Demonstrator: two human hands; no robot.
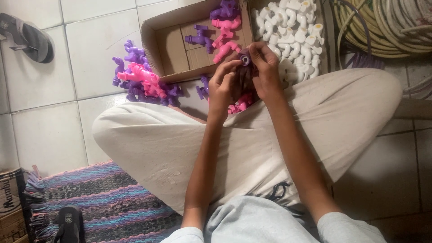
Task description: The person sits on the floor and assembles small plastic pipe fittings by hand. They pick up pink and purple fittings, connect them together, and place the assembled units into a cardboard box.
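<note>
I sit cross-legged on a tiled floor. Both hands meet in front of me around a small purple plastic tap part [245,60]. My left hand [223,85] grips its lower end, and my right hand [264,67] pinches its round top with the fingertips. Just beyond the hands stands an open cardboard box [155,42] holding a few purple and pink plastic taps [220,33]. A second pile of white plastic taps [292,31] lies to the right of it. More pink pieces [240,104] lie under my hands by my leg.
A heap of purple and pink taps [139,78] lies on the floor left of the box. Coiled hoses [387,24] fill the top right corner. A sandal [27,38] lies at top left, and a striped rug [103,202] with another sandal [69,225] at bottom left.
</note>
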